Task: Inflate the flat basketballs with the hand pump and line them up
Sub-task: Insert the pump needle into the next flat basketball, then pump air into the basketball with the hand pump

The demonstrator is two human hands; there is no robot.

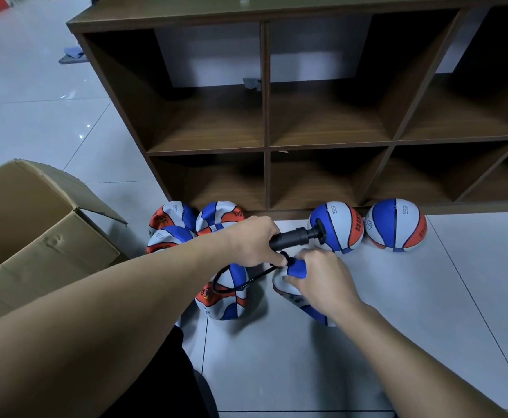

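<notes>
Flat basketball (292, 289) on the floor, a puckered blue fold of its limp skin pinched in the right hand (322, 280); fingers curled around the fold. Left hand (251, 241) clenched on the smooth black barrel of the hand pump (295, 236), its thin hose (240, 283) looping below the fingers. Step judged: seating the needle in the valve; next, steady strokes. Beyond the fingertips stood two round inflated balls (396, 225) against the wooden shelf (265, 116); crumpled flat ones (192, 224) lay left, beside a cardboard box (35, 224).

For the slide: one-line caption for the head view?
Left hand grips black hand pump; right hand pinches flat blue-white-orange basketball, two inflated balls by brown wooden shelf.
</notes>
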